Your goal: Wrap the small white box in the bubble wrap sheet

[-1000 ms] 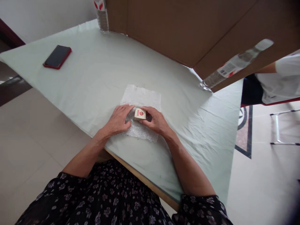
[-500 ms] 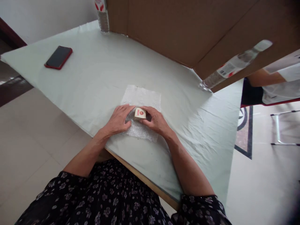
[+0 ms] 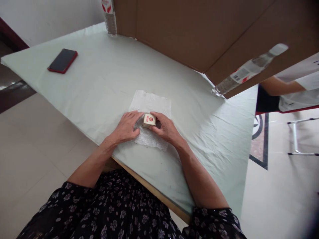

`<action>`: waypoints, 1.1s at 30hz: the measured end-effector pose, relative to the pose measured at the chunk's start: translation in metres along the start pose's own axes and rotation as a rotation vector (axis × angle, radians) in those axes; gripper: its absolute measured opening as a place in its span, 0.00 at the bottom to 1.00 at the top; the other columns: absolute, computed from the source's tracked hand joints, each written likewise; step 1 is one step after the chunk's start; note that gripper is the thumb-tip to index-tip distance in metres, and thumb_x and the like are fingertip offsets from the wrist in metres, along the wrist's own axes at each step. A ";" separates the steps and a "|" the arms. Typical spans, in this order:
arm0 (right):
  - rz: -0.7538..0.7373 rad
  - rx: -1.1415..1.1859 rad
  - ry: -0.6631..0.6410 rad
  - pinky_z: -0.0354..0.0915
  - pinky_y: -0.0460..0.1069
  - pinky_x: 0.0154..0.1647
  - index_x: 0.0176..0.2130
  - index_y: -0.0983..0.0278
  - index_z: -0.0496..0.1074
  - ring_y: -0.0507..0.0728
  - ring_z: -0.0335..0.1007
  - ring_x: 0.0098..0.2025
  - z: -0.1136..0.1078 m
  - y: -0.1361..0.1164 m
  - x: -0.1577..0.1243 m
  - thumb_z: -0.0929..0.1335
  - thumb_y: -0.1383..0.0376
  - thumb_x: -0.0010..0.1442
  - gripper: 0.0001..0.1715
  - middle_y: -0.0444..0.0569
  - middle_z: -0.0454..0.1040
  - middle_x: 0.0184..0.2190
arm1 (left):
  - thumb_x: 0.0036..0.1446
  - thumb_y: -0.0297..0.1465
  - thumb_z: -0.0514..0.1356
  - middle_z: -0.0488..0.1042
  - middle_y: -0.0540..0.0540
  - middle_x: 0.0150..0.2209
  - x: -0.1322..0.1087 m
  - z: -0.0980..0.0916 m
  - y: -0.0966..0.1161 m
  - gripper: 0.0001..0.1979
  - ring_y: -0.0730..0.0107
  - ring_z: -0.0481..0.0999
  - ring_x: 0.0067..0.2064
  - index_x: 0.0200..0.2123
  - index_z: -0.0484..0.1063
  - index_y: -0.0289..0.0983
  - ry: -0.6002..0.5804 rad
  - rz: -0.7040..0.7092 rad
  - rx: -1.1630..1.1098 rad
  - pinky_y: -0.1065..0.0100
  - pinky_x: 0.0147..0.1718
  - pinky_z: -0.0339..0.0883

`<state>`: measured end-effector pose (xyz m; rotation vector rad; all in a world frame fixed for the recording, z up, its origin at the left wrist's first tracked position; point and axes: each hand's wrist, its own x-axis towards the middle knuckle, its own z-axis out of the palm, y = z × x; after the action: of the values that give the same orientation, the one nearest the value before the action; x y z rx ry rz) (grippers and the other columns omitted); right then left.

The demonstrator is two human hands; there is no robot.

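Someone's forearm has shifted, partly hidden; hands flank box, underside unseen.

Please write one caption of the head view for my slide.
Right hand holds a small printed box over bubble wrap on a cloth-covered table, left hand close beside it.

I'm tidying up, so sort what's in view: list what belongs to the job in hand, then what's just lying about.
Job in hand:
box, between left hand and right hand
bubble wrap, under the box

Lying about, it seems:
phone
left bottle
right bottle
cardboard, behind the bottles
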<state>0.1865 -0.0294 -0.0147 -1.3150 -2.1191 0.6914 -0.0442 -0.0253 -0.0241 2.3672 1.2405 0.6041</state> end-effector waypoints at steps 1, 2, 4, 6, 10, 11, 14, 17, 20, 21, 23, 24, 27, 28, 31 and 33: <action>0.002 -0.003 0.003 0.68 0.60 0.58 0.63 0.59 0.67 0.64 0.73 0.57 0.000 0.000 0.000 0.71 0.64 0.59 0.34 0.55 0.74 0.59 | 0.51 0.29 0.55 0.70 0.37 0.63 0.000 0.000 0.000 0.36 0.48 0.63 0.68 0.66 0.61 0.36 0.002 -0.001 -0.001 0.46 0.67 0.55; 0.002 -0.006 0.006 0.68 0.61 0.58 0.63 0.59 0.66 0.64 0.73 0.57 0.000 0.001 0.000 0.71 0.64 0.59 0.34 0.55 0.74 0.60 | 0.51 0.29 0.55 0.70 0.38 0.63 0.000 0.000 0.000 0.36 0.48 0.63 0.68 0.66 0.61 0.37 0.006 -0.002 -0.002 0.46 0.67 0.55; 0.000 -0.009 0.008 0.69 0.61 0.58 0.63 0.59 0.66 0.64 0.73 0.57 0.000 0.001 0.000 0.71 0.64 0.59 0.34 0.56 0.74 0.60 | 0.51 0.29 0.55 0.70 0.38 0.63 0.000 0.001 0.000 0.36 0.48 0.64 0.68 0.66 0.62 0.37 0.015 0.001 -0.004 0.47 0.66 0.55; -0.002 -0.013 0.008 0.69 0.61 0.58 0.63 0.60 0.66 0.64 0.73 0.57 0.000 0.001 -0.001 0.71 0.64 0.59 0.34 0.56 0.74 0.59 | 0.51 0.29 0.55 0.70 0.37 0.63 0.000 0.001 0.000 0.36 0.49 0.64 0.68 0.65 0.62 0.37 0.022 0.002 -0.004 0.47 0.66 0.55; -0.007 -0.016 0.014 0.69 0.61 0.57 0.63 0.59 0.67 0.63 0.73 0.56 0.000 0.000 -0.001 0.71 0.65 0.59 0.33 0.56 0.75 0.58 | 0.51 0.29 0.55 0.70 0.37 0.63 0.000 0.002 0.000 0.36 0.49 0.64 0.68 0.66 0.62 0.37 0.024 0.003 -0.015 0.47 0.66 0.55; -0.007 -0.015 0.014 0.69 0.60 0.57 0.63 0.59 0.67 0.63 0.74 0.56 -0.001 0.000 0.000 0.71 0.65 0.59 0.33 0.56 0.75 0.58 | 0.51 0.29 0.55 0.70 0.37 0.63 0.000 0.002 0.000 0.36 0.49 0.63 0.68 0.66 0.61 0.37 0.022 0.004 -0.018 0.47 0.66 0.55; -0.004 -0.012 0.009 0.69 0.59 0.57 0.62 0.59 0.67 0.63 0.73 0.56 -0.002 0.000 0.000 0.70 0.65 0.59 0.32 0.55 0.76 0.57 | 0.51 0.29 0.55 0.70 0.36 0.63 0.000 0.001 0.000 0.36 0.49 0.63 0.68 0.66 0.61 0.36 0.012 0.004 -0.017 0.47 0.66 0.55; 0.001 -0.017 0.006 0.70 0.59 0.57 0.62 0.60 0.67 0.63 0.73 0.56 -0.002 -0.001 0.000 0.70 0.64 0.59 0.32 0.55 0.76 0.57 | 0.51 0.29 0.55 0.69 0.36 0.63 0.000 0.001 0.000 0.35 0.49 0.63 0.68 0.65 0.61 0.35 0.006 0.001 -0.012 0.48 0.66 0.56; 0.001 -0.024 0.002 0.70 0.60 0.57 0.62 0.60 0.67 0.63 0.73 0.56 -0.002 -0.001 0.000 0.70 0.64 0.59 0.32 0.55 0.75 0.57 | 0.51 0.29 0.56 0.70 0.35 0.63 0.001 0.001 0.001 0.35 0.49 0.64 0.68 0.65 0.62 0.34 0.008 0.000 -0.012 0.47 0.66 0.56; -0.003 -0.024 -0.001 0.70 0.60 0.57 0.62 0.60 0.67 0.63 0.73 0.57 -0.002 -0.001 0.000 0.70 0.65 0.59 0.32 0.56 0.75 0.57 | 0.51 0.29 0.56 0.70 0.35 0.63 0.001 0.001 0.001 0.35 0.48 0.64 0.68 0.65 0.62 0.33 0.011 0.000 -0.014 0.47 0.66 0.56; -0.017 -0.024 -0.005 0.69 0.61 0.57 0.63 0.60 0.66 0.64 0.72 0.58 -0.003 -0.002 0.000 0.70 0.64 0.60 0.33 0.56 0.74 0.59 | 0.51 0.28 0.56 0.70 0.35 0.62 0.001 0.001 0.001 0.35 0.48 0.64 0.67 0.65 0.63 0.34 0.019 0.000 -0.022 0.47 0.66 0.56; -0.028 -0.030 0.005 0.69 0.61 0.58 0.63 0.60 0.65 0.64 0.71 0.58 -0.006 -0.003 -0.001 0.71 0.63 0.60 0.33 0.57 0.73 0.60 | 0.51 0.28 0.56 0.70 0.35 0.62 0.001 0.000 0.001 0.35 0.49 0.65 0.67 0.65 0.63 0.34 0.024 -0.002 -0.032 0.47 0.66 0.56; -0.072 -0.084 0.076 0.68 0.62 0.59 0.62 0.59 0.66 0.65 0.69 0.60 -0.018 -0.012 -0.009 0.71 0.59 0.62 0.30 0.57 0.72 0.60 | 0.52 0.29 0.57 0.69 0.36 0.64 0.000 -0.005 0.002 0.34 0.50 0.66 0.66 0.65 0.62 0.36 0.046 -0.018 -0.093 0.48 0.66 0.58; -0.096 -0.107 0.085 0.67 0.62 0.59 0.61 0.59 0.68 0.65 0.70 0.60 -0.023 -0.018 -0.015 0.70 0.59 0.63 0.28 0.57 0.73 0.58 | 0.53 0.29 0.57 0.69 0.36 0.64 0.000 -0.008 0.003 0.34 0.51 0.67 0.66 0.65 0.62 0.35 0.060 -0.027 -0.117 0.48 0.66 0.59; -0.190 -0.167 -0.022 0.67 0.60 0.58 0.58 0.59 0.70 0.64 0.72 0.57 -0.034 -0.038 -0.036 0.70 0.59 0.65 0.22 0.55 0.76 0.56 | 0.55 0.29 0.57 0.70 0.37 0.63 -0.004 -0.017 0.008 0.32 0.53 0.68 0.65 0.64 0.63 0.36 0.105 -0.045 -0.148 0.50 0.65 0.62; -0.237 -0.243 -0.126 0.68 0.61 0.55 0.56 0.60 0.71 0.64 0.73 0.55 -0.034 -0.050 -0.051 0.70 0.59 0.64 0.21 0.56 0.76 0.55 | 0.56 0.29 0.57 0.71 0.39 0.62 -0.008 -0.023 0.012 0.30 0.53 0.68 0.65 0.63 0.65 0.38 0.116 -0.029 -0.133 0.49 0.65 0.62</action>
<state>0.1973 -0.0906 0.0341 -1.1376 -2.4737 0.4387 -0.0526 -0.0348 0.0005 2.2283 1.2402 0.7986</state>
